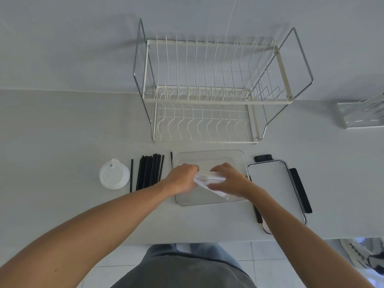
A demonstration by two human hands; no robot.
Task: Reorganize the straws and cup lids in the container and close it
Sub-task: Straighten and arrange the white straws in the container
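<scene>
A clear square container (pixel 209 156) stands on the white counter in front of me. Both hands are inside it, holding a bundle of white wrapped straws (pixel 209 177). My left hand (pixel 182 177) grips the bundle's left end and my right hand (pixel 226 179) curls over its right side; some straws splay down toward the near right. A row of black straws (pixel 149 173) lies on the counter left of the container, with one more along its left wall (pixel 171 159). Further left sits a stack of white cup lids (pixel 114 174). The container's lid (pixel 274 190), with black clasps, lies to the right.
A two-tier white wire dish rack (pixel 207 90) stands behind the container against the wall. A clear rectangular box (pixel 361 113) is at the far right. The counter's front edge runs just below the container lid, with tiled floor beneath.
</scene>
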